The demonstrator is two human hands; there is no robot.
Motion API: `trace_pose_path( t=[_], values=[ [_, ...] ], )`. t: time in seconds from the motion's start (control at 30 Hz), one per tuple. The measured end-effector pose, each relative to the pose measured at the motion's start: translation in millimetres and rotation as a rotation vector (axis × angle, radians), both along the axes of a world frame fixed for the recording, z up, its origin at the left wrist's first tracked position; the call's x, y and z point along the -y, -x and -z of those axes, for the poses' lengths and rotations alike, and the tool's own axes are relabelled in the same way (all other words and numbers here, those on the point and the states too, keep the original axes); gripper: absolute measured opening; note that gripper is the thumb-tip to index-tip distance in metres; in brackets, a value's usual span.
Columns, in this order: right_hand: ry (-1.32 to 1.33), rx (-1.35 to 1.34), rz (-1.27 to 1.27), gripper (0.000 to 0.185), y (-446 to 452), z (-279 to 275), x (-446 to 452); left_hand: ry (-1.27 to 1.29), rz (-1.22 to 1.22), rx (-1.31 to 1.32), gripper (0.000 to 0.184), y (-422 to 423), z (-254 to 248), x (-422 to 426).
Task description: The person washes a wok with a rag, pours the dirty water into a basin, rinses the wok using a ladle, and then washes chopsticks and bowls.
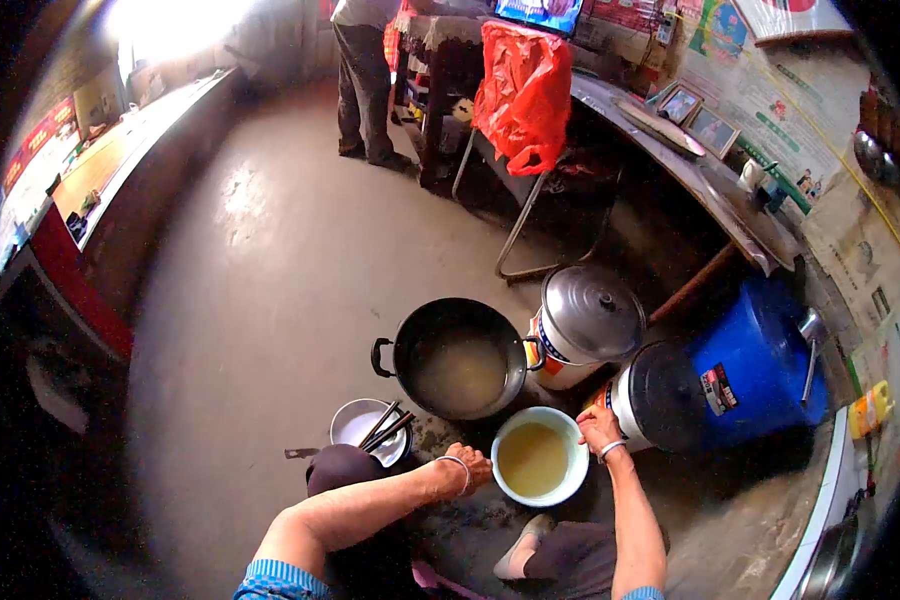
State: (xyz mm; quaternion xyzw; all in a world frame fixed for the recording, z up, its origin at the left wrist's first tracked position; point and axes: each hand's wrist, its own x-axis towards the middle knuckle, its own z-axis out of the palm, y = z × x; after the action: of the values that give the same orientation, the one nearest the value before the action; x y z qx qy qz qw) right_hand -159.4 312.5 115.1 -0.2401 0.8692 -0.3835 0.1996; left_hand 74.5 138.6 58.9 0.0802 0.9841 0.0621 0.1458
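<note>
A pale basin (576,466) of cloudy yellowish liquid stands low in front of me, between my two hands. My right hand (600,428) pinches its right rim, fingers closed. At the left rim, my left hand (467,466) is curled closed and appears to grip the edge; its fingertips are partly hidden. Just beyond the basin sits a black two-handled wok (417,338) with murky liquid in the bottom. Left of my left hand is a white bowl (348,416), with dark chopsticks (380,426) lying across it; my knee partly covers the bowl.
A white bucket with a metal lid (592,312), a black-lidded bucket (665,395) and a blue barrel (760,370) stand at the right. Farther back are a folding chair (515,235) under a red plastic bag (523,95), a long table (670,130) and a standing person (363,85).
</note>
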Motion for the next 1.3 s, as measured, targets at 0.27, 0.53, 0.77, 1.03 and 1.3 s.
trace_pose_path(
  t=[0.27, 0.53, 0.77, 1.03, 1.3],
  values=[
    [0.109, -0.179, -0.105, 0.006, -10, -41, -21, -0.038, 0.037, -0.14, 0.026, -4, 11, -7],
    [0.092, -0.243, 0.023, 0.04, 13, -18, -21, 0.102, 0.08, 0.06, 0.028, 28, 35, -29],
    [0.236, -0.382, 0.1, 0.04, 34, 5, -21, 0.001, 0.194, -0.083, 0.029, 21, 23, -19],
    [0.26, -0.356, 0.128, 0.039, 32, 5, -21, -0.011, 0.155, -0.121, 0.033, 20, 19, -22],
    [0.313, -0.286, 0.099, 0.04, 11, -10, -7, 0.001, 0.089, -0.024, 0.031, 18, 13, -18]
  ],
)
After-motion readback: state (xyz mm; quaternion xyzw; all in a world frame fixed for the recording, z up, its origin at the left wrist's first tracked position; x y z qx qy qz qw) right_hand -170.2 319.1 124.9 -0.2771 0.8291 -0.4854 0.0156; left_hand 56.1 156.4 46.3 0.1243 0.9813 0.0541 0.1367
